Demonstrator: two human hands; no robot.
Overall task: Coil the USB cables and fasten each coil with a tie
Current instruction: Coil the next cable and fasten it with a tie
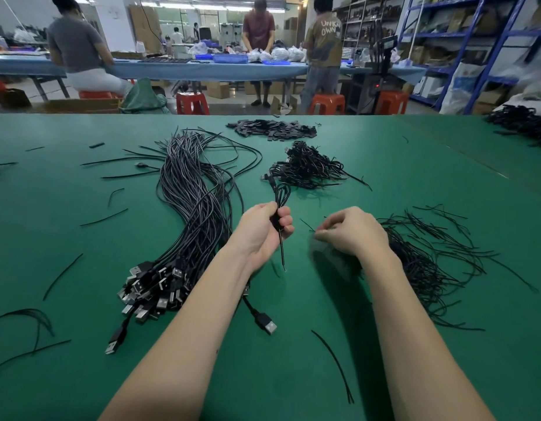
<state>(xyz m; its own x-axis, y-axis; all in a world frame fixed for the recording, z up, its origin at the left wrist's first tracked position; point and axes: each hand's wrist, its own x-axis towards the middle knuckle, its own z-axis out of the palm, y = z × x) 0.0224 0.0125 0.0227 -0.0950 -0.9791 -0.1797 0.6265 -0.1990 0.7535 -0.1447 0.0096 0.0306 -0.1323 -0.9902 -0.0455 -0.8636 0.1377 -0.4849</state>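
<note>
My left hand (pixel 264 227) grips a folded black USB cable coil (pixel 280 194) at its middle; the loops stick up past my fingers and a thin end hangs below. My right hand (pixel 349 230) hovers to the right of it, fingertips pinching a thin black wire tie (pixel 307 224). A long bundle of uncoiled USB cables (pixel 196 208) lies to the left, its plugs (pixel 155 291) heaped near my left forearm. A heap of tied coils (pixel 307 167) sits beyond my hands. Loose ties (pixel 430 262) are piled under and right of my right wrist.
The green table (pixel 324 329) carries scattered stray ties (pixel 333 363) and a pile of small black pieces (pixel 272 129) at the far edge. More cables (pixel 524 121) lie at the far right. People work at a blue table (pixel 202 68) behind; red stools stand between.
</note>
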